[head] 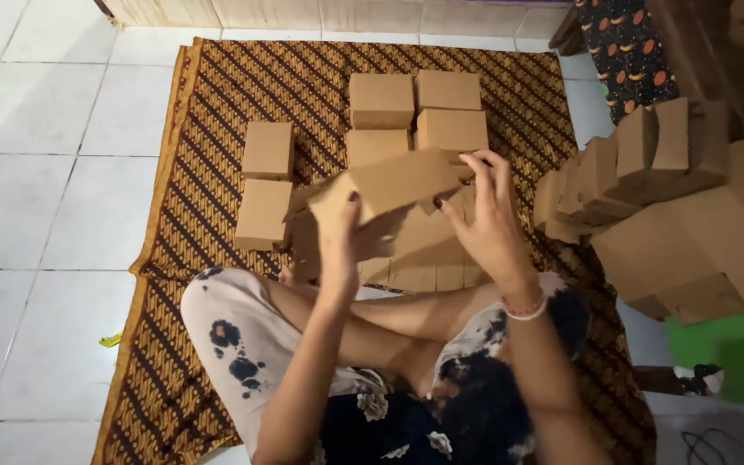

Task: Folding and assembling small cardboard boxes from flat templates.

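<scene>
Left hand (pixel 337 226) and right hand (pixel 486 220) are both clenching a half-folded cardboard box (pixel 402 182) above the patterned mat (pixel 208 103).

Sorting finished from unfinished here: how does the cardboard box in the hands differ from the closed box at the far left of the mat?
The held box is up off the mat, tilted, gripped by the left hand and right hand; the far-left box lies flat on the patterned mat, untouched. The held box's flaps look partly open; the far-left box is closed. Both are plain brown cardboard.

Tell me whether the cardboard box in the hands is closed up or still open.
Still open: the cardboard box is tilted, flaps loose, between left hand and right hand.
</scene>
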